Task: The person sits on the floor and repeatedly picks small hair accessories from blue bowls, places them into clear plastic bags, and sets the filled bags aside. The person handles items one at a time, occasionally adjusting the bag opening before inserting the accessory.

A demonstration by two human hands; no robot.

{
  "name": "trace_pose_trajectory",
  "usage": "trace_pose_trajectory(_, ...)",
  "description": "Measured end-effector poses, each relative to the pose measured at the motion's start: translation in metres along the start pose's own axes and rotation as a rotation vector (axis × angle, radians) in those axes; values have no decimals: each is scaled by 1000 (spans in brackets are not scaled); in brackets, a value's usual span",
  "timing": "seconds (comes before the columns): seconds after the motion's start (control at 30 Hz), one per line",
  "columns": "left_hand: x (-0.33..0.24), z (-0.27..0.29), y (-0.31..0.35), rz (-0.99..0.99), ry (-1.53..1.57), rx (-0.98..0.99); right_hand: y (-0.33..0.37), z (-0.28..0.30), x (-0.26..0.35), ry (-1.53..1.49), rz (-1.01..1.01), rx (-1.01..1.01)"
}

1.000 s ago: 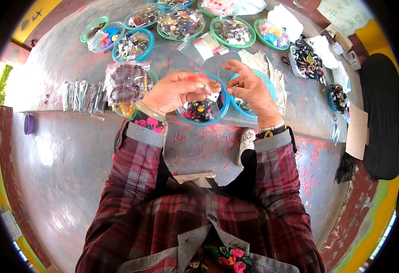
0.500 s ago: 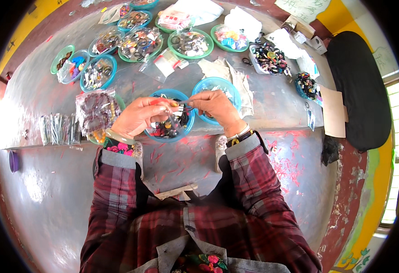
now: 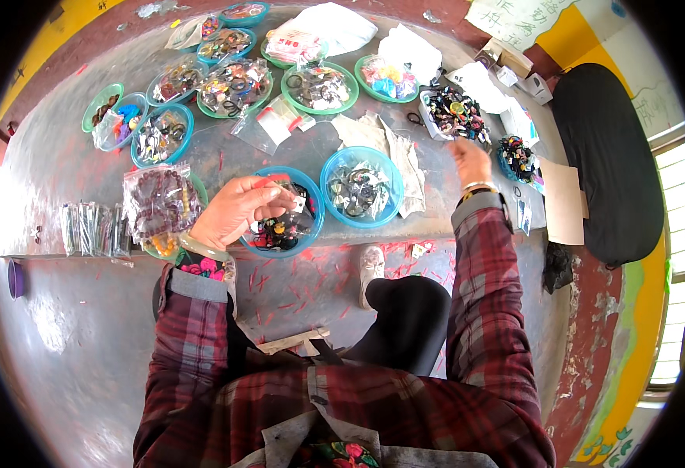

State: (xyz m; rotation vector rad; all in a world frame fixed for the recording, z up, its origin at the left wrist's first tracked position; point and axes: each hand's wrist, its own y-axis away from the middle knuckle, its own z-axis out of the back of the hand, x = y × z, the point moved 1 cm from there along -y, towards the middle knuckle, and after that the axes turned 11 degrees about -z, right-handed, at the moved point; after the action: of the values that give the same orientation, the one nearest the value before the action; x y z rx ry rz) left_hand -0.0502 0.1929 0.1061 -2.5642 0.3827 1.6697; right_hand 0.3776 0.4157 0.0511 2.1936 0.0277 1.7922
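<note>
A small clear plastic bag with a red strip (image 3: 299,204) is pinched in my left hand (image 3: 237,209). It hangs over a blue bowl (image 3: 317,222) of dark hair ties with small colourful pieces. My right hand (image 3: 472,165) is stretched out to the right, at the near edge of a white basket (image 3: 429,125) heaped with black hair ties (image 3: 458,113). Its fingers are small and smeared, so whether they hold anything is unclear. Between my hands stands another blue bowl (image 3: 327,204), filled with small clear packets (image 3: 360,187).
Several green and blue bowls of packaged trinkets stand along the far left. A bag of beaded bracelets (image 3: 163,195) lies left of my left hand, beside a row of slim packets (image 3: 93,228). Beyond my right hand are a small blue basket (image 3: 519,158) and cardboard (image 3: 565,201).
My right hand has left the small bag and swung right to the white basket. My left hand keeps the bag over the bowl. My right knee has shifted outward.
</note>
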Motion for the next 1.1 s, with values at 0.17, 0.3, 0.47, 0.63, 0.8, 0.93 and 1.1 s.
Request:
trace_pose_trajectory(0.17,1,0,-1,-33,24,-43,-20,12,-8,-300,-45,-169)
trace_pose_trajectory(0.3,10,15,-1,-127,42,-105,23,-44,-43,-235,-299,32)
trace_pose_trajectory(0.47,16,40,0,-305,99,-278,102,-106,-63,-162,-419,172)
trace_pose_trajectory(0.63,-2,54,14,-471,92,-510,160,-168,-72,169,-387,403)
trace_pose_trajectory(0.8,-10,60,28,-500,85,-552,175,-211,-106,620,-208,585)
trace_pose_trajectory(0.93,-13,63,32,-506,80,-543,162,-221,-163,1022,143,664)
trace_pose_trajectory(1.1,-15,64,35,-456,41,-549,179,-237,-203,1331,243,847)
